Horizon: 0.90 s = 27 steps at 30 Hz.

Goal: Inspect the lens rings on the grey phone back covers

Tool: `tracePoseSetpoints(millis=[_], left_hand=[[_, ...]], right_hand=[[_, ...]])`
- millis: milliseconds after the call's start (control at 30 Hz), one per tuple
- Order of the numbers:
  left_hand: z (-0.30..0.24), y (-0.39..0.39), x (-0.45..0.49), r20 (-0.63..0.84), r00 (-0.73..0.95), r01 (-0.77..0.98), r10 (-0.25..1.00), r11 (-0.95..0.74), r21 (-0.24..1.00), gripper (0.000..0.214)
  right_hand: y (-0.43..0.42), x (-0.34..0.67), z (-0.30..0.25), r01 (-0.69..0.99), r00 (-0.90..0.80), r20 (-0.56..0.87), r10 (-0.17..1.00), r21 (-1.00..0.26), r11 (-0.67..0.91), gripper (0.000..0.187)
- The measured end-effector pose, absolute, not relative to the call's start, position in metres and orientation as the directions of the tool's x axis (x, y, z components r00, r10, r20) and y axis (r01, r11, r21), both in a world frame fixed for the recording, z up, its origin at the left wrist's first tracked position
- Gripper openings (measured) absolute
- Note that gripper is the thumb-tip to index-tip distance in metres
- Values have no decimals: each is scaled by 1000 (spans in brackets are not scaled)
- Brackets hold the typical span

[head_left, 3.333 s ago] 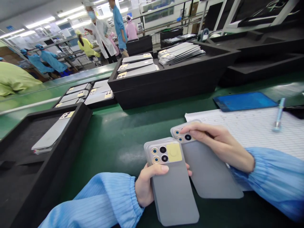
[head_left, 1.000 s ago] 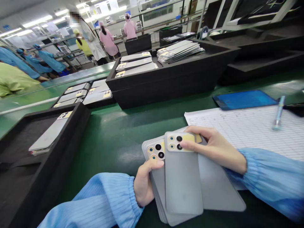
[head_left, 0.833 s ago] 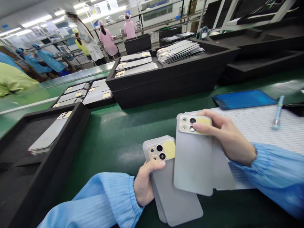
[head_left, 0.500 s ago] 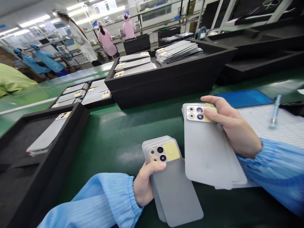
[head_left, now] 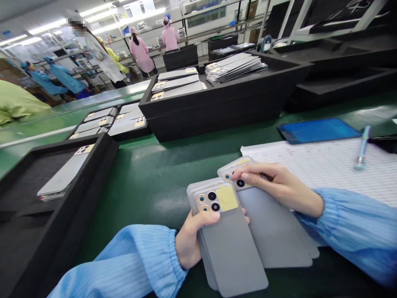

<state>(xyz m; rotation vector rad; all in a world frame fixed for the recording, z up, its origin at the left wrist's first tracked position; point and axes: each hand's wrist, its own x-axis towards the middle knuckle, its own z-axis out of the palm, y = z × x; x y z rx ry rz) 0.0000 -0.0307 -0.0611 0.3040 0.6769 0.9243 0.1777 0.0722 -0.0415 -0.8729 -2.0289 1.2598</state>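
My left hand (head_left: 191,236) is closed round a stack of grey phone back covers (head_left: 234,252), thumb on top just below the camera lenses. A yellow film patch (head_left: 226,198) sits beside those lenses. Pinched by its camera end, a second, fanned-out group of phone back covers (head_left: 273,227) is held in my right hand (head_left: 277,182). Its near edge lies partly behind the left stack, and the thumb and forefinger cover some of its lenses. Whether the two groups touch I cannot tell.
Black trays with more phone covers stand at the left (head_left: 107,153) and back (head_left: 223,109). Right of my hands lie a lined sheet (head_left: 328,169), a blue-screened flat device (head_left: 322,130) and a pen (head_left: 362,149) on the green table (head_left: 145,178). Several people stand farther off.
My right hand has moved left and down with its covers, bringing them against or behind the left stack. More of the lined sheet shows. My left hand has hardly moved.
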Motion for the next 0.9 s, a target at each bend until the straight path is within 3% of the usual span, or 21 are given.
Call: tracePoseSetpoints(millis=[233,400,533,700,900], left_hand=[[-61,-30,6,-396,383,-566,835,551,614,34],[-60,-27,6,-400,410,-431,820,560,707,47],[-60,-28,5,-409,427,-427,806,579,695,51],[-62,-30,4,-416,454,-451,788,606,656,36],[-61,-30,4,-397,451,-458,799,589,666,33]], right_hand=[[49,161,-39,379,-497,43,867,-888,261,19],[38,155,-34,467,-514,-71,855,-859,209,41],[34,156,-33,405,-532,-52,845,-893,199,31],[34,160,-33,321,-585,18,811,-913,251,22],[35,160,-39,282,-582,79,809,-914,291,17]])
